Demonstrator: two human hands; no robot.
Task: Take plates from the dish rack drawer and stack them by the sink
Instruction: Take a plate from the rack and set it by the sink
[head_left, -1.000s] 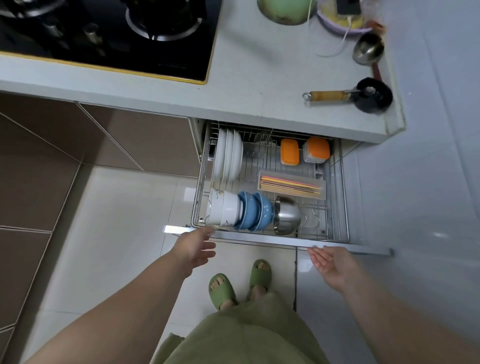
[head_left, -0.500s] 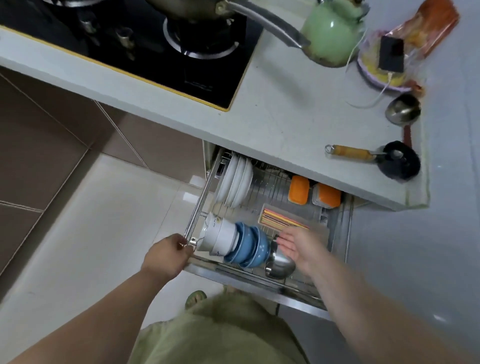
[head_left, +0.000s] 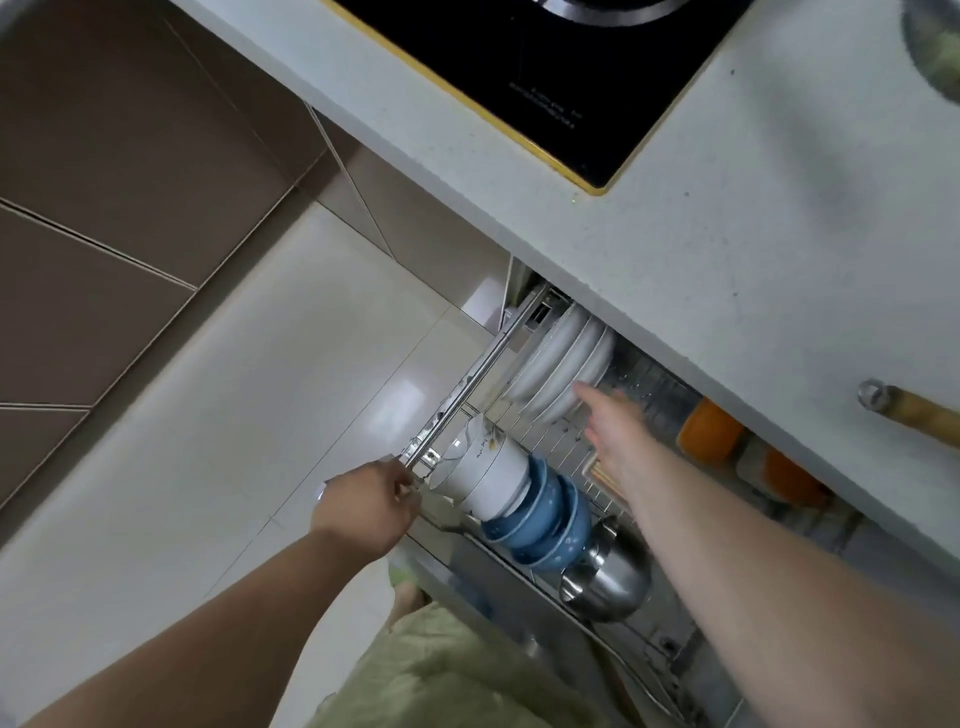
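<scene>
Head view: white plates (head_left: 563, 364) stand on edge in the back left corner of the dish rack drawer (head_left: 452, 410), under the desk (head_left: 727, 270) edge. Right hand (head_left: 615, 431), fingers spread wide, reaches beside the nearest plate; contact cannot be told. Left hand (head_left: 366, 506) is curled around the drawer's front left corner rail. White bowls (head_left: 483, 467), blue bowls (head_left: 543, 522) and a steel bowl (head_left: 608, 582) line the front edge.

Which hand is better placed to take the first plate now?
Probably the right hand: open, fingertips at the standing white plates. The left hand is closed on the drawer rail.
</scene>
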